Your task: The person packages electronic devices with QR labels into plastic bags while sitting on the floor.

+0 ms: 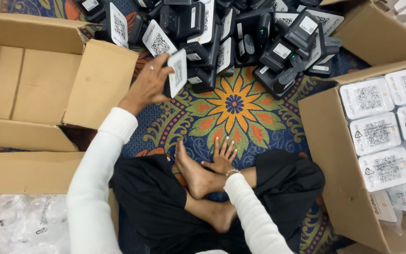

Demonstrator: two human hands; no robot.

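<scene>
The person sits cross-legged on a patterned floral carpet [240, 110], and the left hand [149, 84] reaches forward to the edge of a heap of small black devices with white code labels [240, 33]. Its fingers are closed around one small black device with a white label face [176, 73], gripping it by its side so the label faces up and to the right; the device sits at the near-left edge of the heap, touching its neighbours. The right hand [222, 157] holds nothing: it lies flat, fingers spread, on the carpet just beside the bare foot [196, 171], seemingly as a prop for the forward lean.

To the left an empty brown cardboard box [29, 80] lies open, its flap close to the reaching wrist. To the right another brown cardboard box [325, 136] holds rows of white sealed packs with printed codes [381, 131]. Clear plastic bags [19, 223] lie at the lower left. The heap is tightly packed, so neighbouring devices crowd the one being gripped.
</scene>
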